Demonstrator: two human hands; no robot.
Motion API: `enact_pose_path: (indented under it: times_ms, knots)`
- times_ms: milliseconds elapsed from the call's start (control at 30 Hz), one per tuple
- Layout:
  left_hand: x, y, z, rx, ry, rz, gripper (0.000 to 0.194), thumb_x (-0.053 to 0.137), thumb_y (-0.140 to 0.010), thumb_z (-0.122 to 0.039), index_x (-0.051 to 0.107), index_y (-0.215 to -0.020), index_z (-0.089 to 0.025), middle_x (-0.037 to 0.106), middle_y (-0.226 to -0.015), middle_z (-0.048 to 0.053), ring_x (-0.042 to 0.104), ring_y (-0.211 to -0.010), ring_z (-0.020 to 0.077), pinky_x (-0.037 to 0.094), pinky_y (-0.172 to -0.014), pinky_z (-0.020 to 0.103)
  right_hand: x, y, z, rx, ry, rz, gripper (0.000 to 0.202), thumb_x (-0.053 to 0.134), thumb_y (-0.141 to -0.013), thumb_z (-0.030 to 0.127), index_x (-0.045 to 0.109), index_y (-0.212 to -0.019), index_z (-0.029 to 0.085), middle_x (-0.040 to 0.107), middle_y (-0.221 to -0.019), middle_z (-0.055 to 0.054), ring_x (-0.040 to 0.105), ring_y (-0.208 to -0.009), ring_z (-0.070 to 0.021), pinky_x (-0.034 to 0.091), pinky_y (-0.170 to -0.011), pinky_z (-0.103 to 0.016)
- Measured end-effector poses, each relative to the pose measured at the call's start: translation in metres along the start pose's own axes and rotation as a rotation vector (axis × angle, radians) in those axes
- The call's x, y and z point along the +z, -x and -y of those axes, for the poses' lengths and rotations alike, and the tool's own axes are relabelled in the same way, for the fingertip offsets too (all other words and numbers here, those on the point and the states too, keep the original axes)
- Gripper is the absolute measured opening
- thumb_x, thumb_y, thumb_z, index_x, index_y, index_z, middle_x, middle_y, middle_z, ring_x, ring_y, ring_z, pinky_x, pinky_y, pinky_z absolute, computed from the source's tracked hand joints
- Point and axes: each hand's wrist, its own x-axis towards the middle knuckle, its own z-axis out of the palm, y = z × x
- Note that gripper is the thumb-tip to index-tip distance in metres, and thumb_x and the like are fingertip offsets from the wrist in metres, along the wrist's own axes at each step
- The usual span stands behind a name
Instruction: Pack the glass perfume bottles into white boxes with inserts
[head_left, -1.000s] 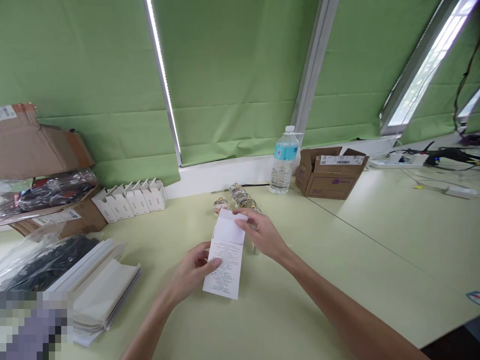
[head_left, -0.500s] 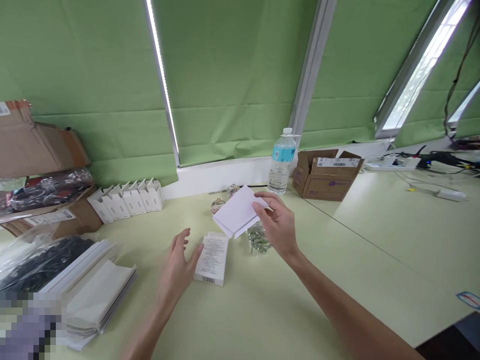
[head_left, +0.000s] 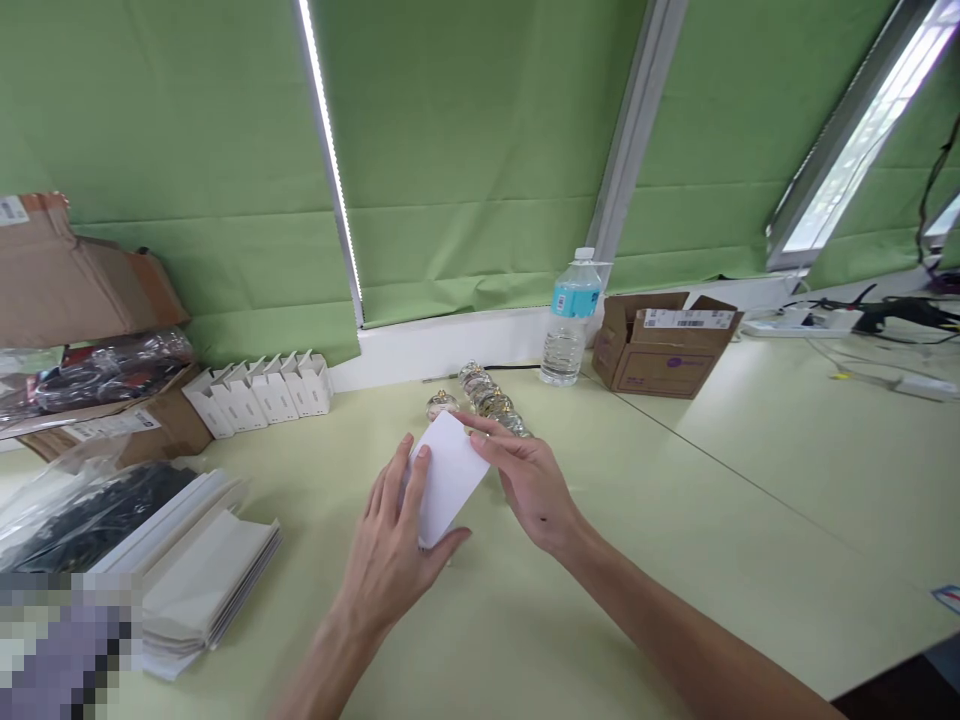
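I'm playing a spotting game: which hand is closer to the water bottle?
Right. The right hand is in front of the water bottle, slightly left; the left hand is farther left and farther from it.

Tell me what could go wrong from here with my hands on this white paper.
Your right hand is at the paper's upper edge, close to the row of shiny ornaments, so a knuckle might knock them. Your left hand has fingers lying across the paper, and pressing hard could crease it. The water bottle stands to the right of the row; a wide reach might tip it, though its cap looks on.
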Motion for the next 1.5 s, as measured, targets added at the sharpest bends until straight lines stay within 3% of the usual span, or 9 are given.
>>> enact_pose_path:
  times_ms: [167,300,433,567,733,867,1100,1300,1500]
  knots:
    - [-0.003,-0.001,0.008,-0.070,0.177,-0.093,0.046,0.049,-0.088,-0.024,0.042,-0.134,-0.023,0.044,-0.139,0.012,0.044,-0.127,0.0257,0.044,-0.098,0.039,-0.002,-0.002,-0.001,0.069,0.070,-0.006,0.032,0.052,-0.089,0.044,0.075,-0.081,0.023,0.056,-0.132,-0.003,0.043,-0.128,-0.0262,0.033,-0.106,-0.043]
    - [-0.008,-0.008,0.009,-0.358,0.345,-0.222,0.025,0.042,-0.092,-0.027,0.061,-0.108,-0.020,0.061,-0.114,0.010,0.061,-0.101,0.0201,0.051,-0.078,0.029,0.000,0.000,-0.005,0.104,0.351,0.071,0.039,0.046,-0.090,0.049,0.076,-0.088,0.025,0.053,-0.135,-0.003,0.043,-0.127,-0.0271,0.034,-0.103,-0.041]
    - [-0.020,-0.017,0.016,-0.625,0.426,-0.368,0.029,0.055,-0.086,-0.039,0.058,-0.104,-0.017,0.065,-0.091,0.007,0.062,-0.071,0.0154,0.047,-0.053,0.022,0.002,0.003,-0.019,0.187,0.407,0.258,0.022,0.061,-0.081,0.035,0.075,-0.093,0.023,0.060,-0.124,-0.006,0.060,-0.103,-0.0236,0.048,-0.084,-0.035]
    - [-0.034,-0.021,0.029,-0.638,0.554,-0.559,0.057,0.063,-0.080,-0.036,0.034,-0.127,-0.025,0.060,-0.113,0.008,0.058,-0.062,0.0083,0.044,-0.049,0.019,0.006,0.004,-0.028,0.244,0.320,0.259,0.018,0.061,-0.078,0.028,0.073,-0.090,0.023,0.069,-0.107,-0.004,0.063,-0.093,-0.0205,0.048,-0.080,-0.031]
    - [-0.042,-0.021,0.037,-0.591,0.613,-0.087,0.027,0.061,-0.080,-0.037,0.059,-0.102,-0.022,0.064,-0.100,0.005,0.055,-0.062,0.0093,0.045,-0.056,0.020,0.005,0.001,-0.032,0.113,0.402,0.051,0.019,0.060,-0.079,0.032,0.074,-0.086,0.021,0.068,-0.107,-0.006,0.062,-0.092,-0.0220,0.049,-0.075,-0.032]
    - [-0.046,-0.020,0.041,-0.625,0.863,0.156,0.048,0.066,-0.075,-0.028,0.053,-0.121,-0.023,0.063,-0.084,0.002,0.060,-0.072,0.0141,0.048,-0.062,0.023,0.000,-0.002,-0.035,0.164,0.378,0.016,0.023,0.062,-0.079,0.037,0.074,-0.093,0.023,0.068,-0.111,-0.006,0.061,-0.100,-0.0250,0.050,-0.081,-0.036]
    - [-0.097,0.008,0.067,-0.791,0.887,0.094,0.058,0.066,-0.073,-0.030,0.049,-0.128,-0.019,0.061,-0.076,0.002,0.060,-0.070,0.0149,0.046,-0.061,0.023,0.005,0.006,-0.023,0.162,0.332,0.238,0.035,0.057,-0.085,0.045,0.067,-0.112,0.026,0.060,-0.127,-0.006,0.063,-0.100,-0.0243,0.053,-0.088,-0.040]
    - [-0.148,0.043,0.103,-0.960,0.461,-0.101,0.061,0.069,-0.065,-0.038,0.057,-0.121,-0.017,0.049,-0.056,-0.005,0.048,-0.050,0.0104,0.039,-0.050,0.021,0.006,0.010,-0.016,0.057,0.494,0.232,0.026,0.054,-0.087,0.044,0.070,-0.102,0.029,0.061,-0.124,-0.002,0.057,-0.112,-0.0234,0.053,-0.088,-0.035]
    - [-0.170,0.059,0.129,-0.941,0.161,-0.096,0.057,0.064,-0.069,-0.041,0.056,-0.122,-0.022,0.048,-0.056,-0.005,0.046,-0.050,0.0109,0.037,-0.047,0.021,0.007,0.009,-0.020,0.021,0.562,0.250,0.027,0.052,-0.088,0.042,0.071,-0.098,0.025,0.064,-0.120,-0.005,0.058,-0.109,-0.0237,0.054,-0.082,-0.033]
